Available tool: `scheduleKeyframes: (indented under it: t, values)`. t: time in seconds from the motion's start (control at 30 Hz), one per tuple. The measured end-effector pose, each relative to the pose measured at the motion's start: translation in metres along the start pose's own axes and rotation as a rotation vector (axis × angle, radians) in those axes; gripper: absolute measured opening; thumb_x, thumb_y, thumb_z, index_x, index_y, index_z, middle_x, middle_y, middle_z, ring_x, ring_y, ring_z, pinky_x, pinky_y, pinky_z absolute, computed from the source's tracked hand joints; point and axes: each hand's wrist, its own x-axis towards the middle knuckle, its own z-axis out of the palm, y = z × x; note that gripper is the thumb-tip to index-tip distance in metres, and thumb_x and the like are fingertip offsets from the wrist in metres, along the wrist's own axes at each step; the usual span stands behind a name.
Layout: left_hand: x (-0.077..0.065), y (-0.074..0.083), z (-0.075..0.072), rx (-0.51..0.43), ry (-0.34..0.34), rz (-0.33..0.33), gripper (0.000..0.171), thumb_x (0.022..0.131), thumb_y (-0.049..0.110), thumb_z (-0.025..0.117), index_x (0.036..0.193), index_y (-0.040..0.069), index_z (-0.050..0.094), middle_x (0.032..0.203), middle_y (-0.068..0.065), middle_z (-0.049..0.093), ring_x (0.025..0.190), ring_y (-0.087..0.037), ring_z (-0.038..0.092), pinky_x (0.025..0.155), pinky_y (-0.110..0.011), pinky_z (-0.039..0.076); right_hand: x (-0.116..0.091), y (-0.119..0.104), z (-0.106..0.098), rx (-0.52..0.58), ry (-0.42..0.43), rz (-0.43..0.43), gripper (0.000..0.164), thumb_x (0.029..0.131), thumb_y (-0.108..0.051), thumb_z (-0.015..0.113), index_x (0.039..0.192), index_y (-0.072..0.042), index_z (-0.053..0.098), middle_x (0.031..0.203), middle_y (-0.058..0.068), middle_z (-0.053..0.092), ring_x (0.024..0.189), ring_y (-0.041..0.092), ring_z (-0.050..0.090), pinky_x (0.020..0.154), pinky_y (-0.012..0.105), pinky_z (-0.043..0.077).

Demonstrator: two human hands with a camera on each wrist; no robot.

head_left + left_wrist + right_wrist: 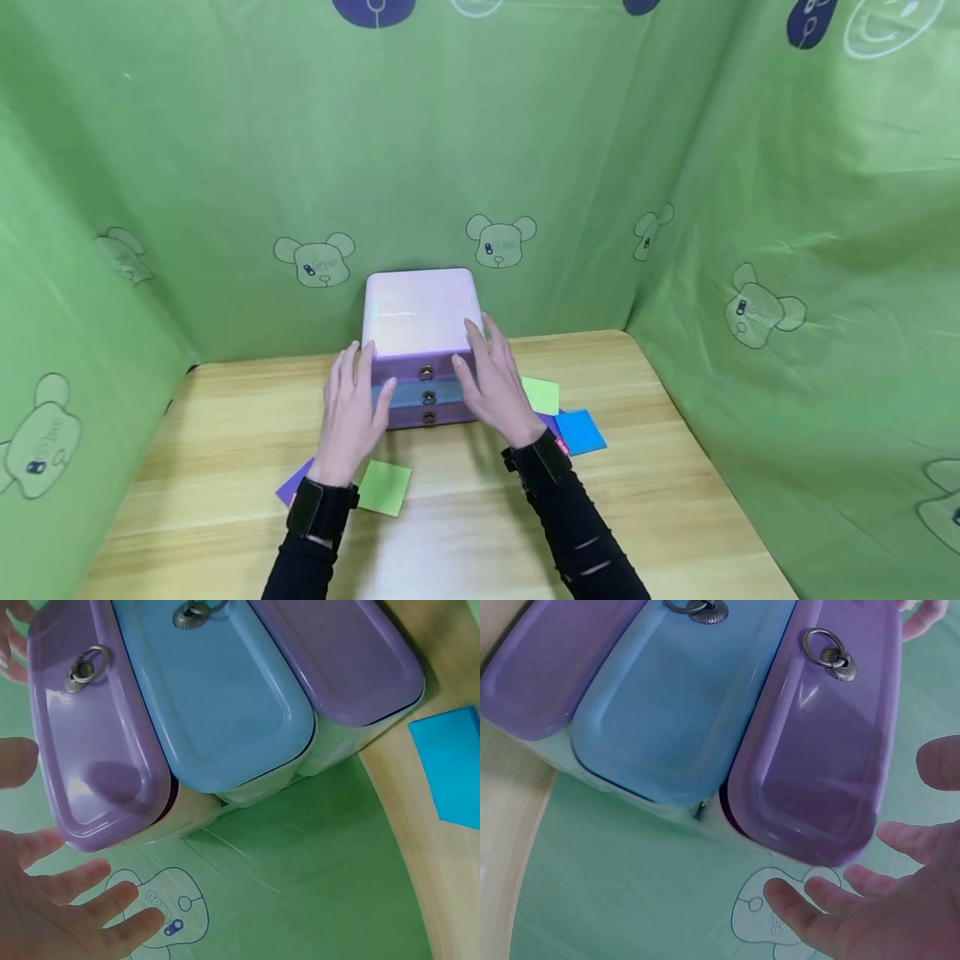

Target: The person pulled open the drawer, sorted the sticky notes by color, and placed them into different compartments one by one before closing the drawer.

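Note:
A small three-drawer box (423, 308) stands on the table against the back curtain. Its top is pale lilac, with a purple top drawer (810, 750), a blue middle drawer (217, 697) and a purple bottom drawer (345, 660). Each drawer front carries a metal ring pull (829, 652), and all the fronts look closed. My left hand (348, 421) is at the box's left front side, fingers spread. On the other side my right hand (495, 383) has its fingers extended by the top right edge. Whether the fingertips touch the box is hard to tell. Neither hand holds anything.
A green paper square (385, 488) and a purple one (294, 482) lie by the left wrist. Right of the box lie a light green square (542, 395), a blue square (581, 432) and a partly hidden purple one. Green curtains (420, 150) enclose the wooden table (660, 500).

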Motion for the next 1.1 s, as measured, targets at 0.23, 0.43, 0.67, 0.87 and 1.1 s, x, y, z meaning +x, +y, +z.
scheduleKeyframes:
  t: [0.23, 0.43, 0.67, 0.87, 1.1]
  values:
    - [0.017, -0.004, 0.005, 0.011, -0.01, 0.025, 0.063, 0.104, 0.03, 0.054, 0.155, 0.001, 0.033, 0.159, -0.032, 0.032, 0.147, -0.049, 0.032, 0.121, -0.069, 0.028, 0.019, 0.0, 0.006, -0.047, 0.004, -0.026, 0.06, 0.106, -0.032, 0.047, 0.159, -0.008, 0.029, 0.168, 0.025, 0.016, 0.155, 0.04, 0.022, 0.126, 0.062, 0.023]
    - [0.027, -0.003, 0.011, 0.033, -0.024, 0.063, 0.056, 0.105, 0.029, 0.053, 0.152, 0.001, 0.04, 0.16, -0.029, 0.035, 0.149, -0.049, 0.03, 0.123, -0.065, 0.027, 0.028, 0.001, 0.012, -0.035, -0.023, -0.041, 0.054, 0.107, -0.03, 0.043, 0.156, -0.007, 0.035, 0.168, 0.025, 0.017, 0.156, 0.041, 0.018, 0.125, 0.065, 0.02]
    - [0.032, 0.0, 0.024, 0.066, 0.043, 0.161, 0.046, 0.104, 0.025, 0.055, 0.144, 0.002, 0.053, 0.152, -0.025, 0.049, 0.147, -0.047, 0.036, 0.122, -0.059, 0.033, 0.03, 0.005, 0.017, -0.071, 0.002, -0.041, 0.046, 0.109, -0.03, 0.038, 0.149, -0.012, 0.048, 0.168, 0.016, 0.026, 0.157, 0.042, 0.016, 0.128, 0.063, 0.013]
    - [0.032, 0.002, 0.027, 0.059, 0.068, 0.126, 0.046, 0.104, 0.027, 0.055, 0.144, 0.005, 0.054, 0.153, -0.022, 0.049, 0.148, -0.046, 0.034, 0.12, -0.06, 0.037, 0.033, 0.009, 0.019, -0.093, 0.029, -0.063, 0.046, 0.109, -0.033, 0.036, 0.149, -0.015, 0.051, 0.163, 0.015, 0.038, 0.156, 0.038, 0.026, 0.131, 0.056, 0.012]
    - [0.025, 0.008, 0.028, 0.042, 0.059, 0.079, 0.045, 0.104, 0.027, 0.055, 0.145, 0.006, 0.054, 0.154, -0.02, 0.049, 0.146, -0.052, 0.036, 0.111, -0.065, 0.044, 0.028, 0.012, 0.02, -0.096, 0.017, -0.056, 0.046, 0.11, -0.032, 0.034, 0.148, -0.014, 0.051, 0.161, 0.014, 0.041, 0.153, 0.031, 0.035, 0.132, 0.051, 0.011]
